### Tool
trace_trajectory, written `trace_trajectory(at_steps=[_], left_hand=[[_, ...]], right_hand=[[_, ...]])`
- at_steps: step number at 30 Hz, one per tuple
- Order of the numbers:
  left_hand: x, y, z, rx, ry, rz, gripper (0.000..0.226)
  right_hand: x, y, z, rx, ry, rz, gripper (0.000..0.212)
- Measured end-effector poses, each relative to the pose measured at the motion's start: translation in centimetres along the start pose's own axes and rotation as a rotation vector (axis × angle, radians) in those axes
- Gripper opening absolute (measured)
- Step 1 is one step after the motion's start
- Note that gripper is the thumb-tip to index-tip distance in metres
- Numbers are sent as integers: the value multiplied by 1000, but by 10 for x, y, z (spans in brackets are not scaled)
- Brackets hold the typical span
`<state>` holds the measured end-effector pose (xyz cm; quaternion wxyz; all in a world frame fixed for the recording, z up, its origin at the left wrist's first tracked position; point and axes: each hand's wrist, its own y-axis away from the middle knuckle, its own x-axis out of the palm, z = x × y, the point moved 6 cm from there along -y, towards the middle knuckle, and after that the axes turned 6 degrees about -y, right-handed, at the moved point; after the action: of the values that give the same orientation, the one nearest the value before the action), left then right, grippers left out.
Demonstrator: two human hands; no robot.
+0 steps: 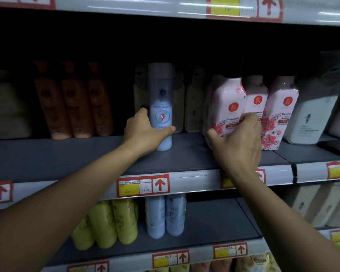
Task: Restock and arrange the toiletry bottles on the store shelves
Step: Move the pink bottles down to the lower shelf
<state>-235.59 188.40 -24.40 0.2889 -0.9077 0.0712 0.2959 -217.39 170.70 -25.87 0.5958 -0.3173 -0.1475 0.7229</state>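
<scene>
A tall pale blue bottle (162,107) with a grey cap stands upright on the middle shelf (98,154). My left hand (143,132) grips its lower part, thumb across the front. To the right stands a pink floral bottle (225,107) wrapped in clear film. My right hand (238,138) holds its lower front, fingers curled over the label and thumb at its left edge. Two more pink floral bottles (279,114) stand just right of it.
Orange bottles (73,103) line the shelf at left, beige pump bottles (192,103) stand behind, and white bottles (310,112) at right. The lower shelf holds yellow-green bottles (108,222) and two pale blue ones (166,216). Price tags with red arrows (143,185) run along the shelf edges.
</scene>
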Motion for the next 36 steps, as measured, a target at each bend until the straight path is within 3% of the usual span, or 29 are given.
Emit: trace_trajectory(at_steps=[9,18,36], left_hand=[[-35,54,-11,169,66,-111,49],[-71,106,-32,315,120,-292,56],[-28,229,-28,272,172,-25,52]], right_hand=[[-29,32,16,-85,-150,-20,59],[-83,57,29,-173,-234,-77,61],[-160,128,-39,-172,-249,5,62]])
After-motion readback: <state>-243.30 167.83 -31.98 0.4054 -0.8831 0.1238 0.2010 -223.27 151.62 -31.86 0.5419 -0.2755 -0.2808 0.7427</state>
